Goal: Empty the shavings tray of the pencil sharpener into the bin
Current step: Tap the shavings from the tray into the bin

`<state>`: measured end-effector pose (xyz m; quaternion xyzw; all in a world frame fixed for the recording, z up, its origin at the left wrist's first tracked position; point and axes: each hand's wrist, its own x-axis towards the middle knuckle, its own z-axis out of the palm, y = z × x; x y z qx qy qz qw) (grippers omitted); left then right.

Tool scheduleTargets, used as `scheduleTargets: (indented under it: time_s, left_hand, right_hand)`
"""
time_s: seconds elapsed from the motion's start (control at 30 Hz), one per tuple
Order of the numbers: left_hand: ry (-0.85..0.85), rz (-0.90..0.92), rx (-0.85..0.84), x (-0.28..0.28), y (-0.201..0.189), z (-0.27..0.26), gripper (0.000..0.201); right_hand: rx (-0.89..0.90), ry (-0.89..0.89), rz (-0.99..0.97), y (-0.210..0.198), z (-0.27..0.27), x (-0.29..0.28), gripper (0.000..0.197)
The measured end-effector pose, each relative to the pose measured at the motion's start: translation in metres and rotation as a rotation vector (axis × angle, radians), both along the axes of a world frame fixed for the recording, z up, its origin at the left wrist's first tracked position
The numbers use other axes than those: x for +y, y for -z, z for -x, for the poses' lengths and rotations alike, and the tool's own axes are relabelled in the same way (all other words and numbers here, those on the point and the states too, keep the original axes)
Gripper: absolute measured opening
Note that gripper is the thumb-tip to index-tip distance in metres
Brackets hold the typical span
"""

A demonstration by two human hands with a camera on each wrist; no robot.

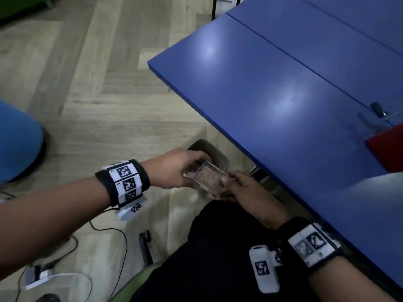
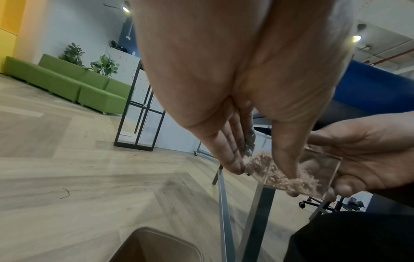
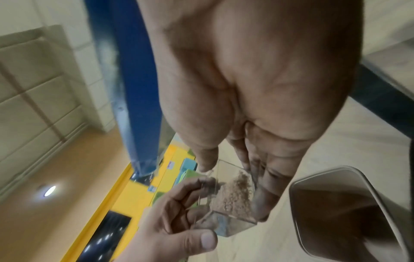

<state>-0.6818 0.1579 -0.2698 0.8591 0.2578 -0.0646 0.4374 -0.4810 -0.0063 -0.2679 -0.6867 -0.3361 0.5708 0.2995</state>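
Observation:
A clear plastic shavings tray with brown shavings in it hangs between both hands, just above and in front of the bin. The bin is an open beige box on the floor beside the table edge. My left hand pinches the tray's left end between thumb and fingers. My right hand holds the right end, fingers curled under it. From the left wrist, the left hand grips the tray above the bin. From the right wrist, the right hand grips the tray beside the bin.
A blue table fills the right side, its edge running just right of the hands. A red object with a dark-knobbed crank behind it sits at the table's right edge. Cables trail over the wooden floor. My dark-clothed lap lies below the tray.

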Motion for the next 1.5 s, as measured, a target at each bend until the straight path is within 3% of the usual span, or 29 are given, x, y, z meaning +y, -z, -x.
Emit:
scheduleTargets:
  time_s: [0.07,0.3,0.4,0.5,0.57,0.67,0.8,0.93,1.03,1.17,1.33,1.4,1.5]
  left_hand:
    - [-0.019,0.028,-0.003,0.009,0.004,-0.004,0.069]
    - [-0.031,-0.013,-0.005,0.044,0.047,-0.012,0.081]
    - [-0.169,-0.013,0.225,0.063,0.09,-0.01,0.083]
    - [-0.361,0.002,0.548,0.064,0.147,-0.008,0.06]
    - [-0.506,0.047,0.575,0.055,0.191,-0.01,0.055]
    - [-0.698,0.151,0.572,0.039,0.25,-0.022,0.062]
    - [-0.983,0.42,0.59,0.023,0.328,-0.044,0.1]
    - [-1.069,0.411,0.539,0.013,0.323,-0.055,0.067]
    - [-1.036,0.441,0.577,0.01,0.321,-0.045,0.065]
    - [-1.04,0.459,0.603,0.007,0.322,-0.013,0.058]
    - [-0.967,0.493,0.597,-0.008,0.323,0.027,0.045]
    - [-1.053,0.601,0.539,-0.014,0.319,0.037,0.034]
    - [-1.17,0.637,0.465,-0.013,0.314,0.051,0.041]
  right_hand:
    - [0.163,0.106,0.023,0.012,-0.004,0.01,0.03]
    - [0.273,0.234,0.133,0.037,-0.005,0.028,0.033]
    - [0.22,0.302,0.113,0.039,-0.005,0.039,0.034]
    - [0.198,0.355,0.094,0.039,-0.009,0.05,0.038]
    - [0.204,0.356,0.102,0.04,-0.012,0.056,0.039]
    - [0.238,0.417,0.081,0.045,-0.019,0.06,0.039]
    - [0.232,0.458,0.073,0.058,-0.026,0.057,0.039]
    - [0.215,0.494,0.107,0.06,-0.029,0.053,0.026]
    - [0.222,0.505,0.1,0.061,-0.027,0.059,0.016]
    - [0.185,0.403,0.073,0.064,-0.023,0.069,0.034]
    - [0.171,0.3,0.079,0.072,-0.019,0.086,0.031]
    - [0.131,0.275,0.099,0.078,-0.015,0.095,0.032]
    - [0.06,0.21,0.11,0.093,-0.006,0.107,0.035]
